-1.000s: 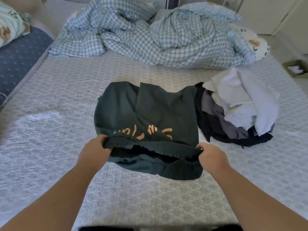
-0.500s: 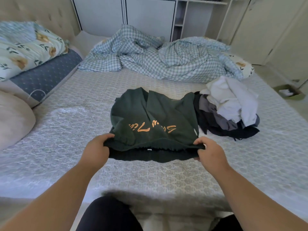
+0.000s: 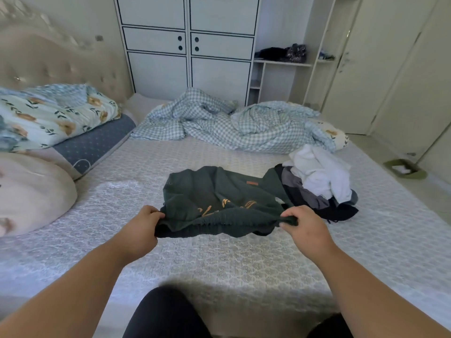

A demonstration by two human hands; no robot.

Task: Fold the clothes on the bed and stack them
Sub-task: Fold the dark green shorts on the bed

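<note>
On bed (image 3: 244, 259), sweater (image 3: 219, 191) hem crosswise.

One green sweater (image 3: 219, 191) at centre frame. One heap of unfolded clothes (image 3: 317, 181) at centre right. Two hands: left hand (image 3: 140, 230), right hand (image 3: 307, 228). One checked duvet (image 3: 231, 123) at upper centre. Two pillows (image 3: 48, 118) at left. One slipper (image 3: 405, 169) at right.

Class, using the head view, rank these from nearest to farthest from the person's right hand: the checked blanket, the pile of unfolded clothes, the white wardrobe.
From the right hand:
1. Pile of unfolded clothes, just beyond, slightly right.
2. Checked blanket, across the bed.
3. White wardrobe, against the far wall.
</note>
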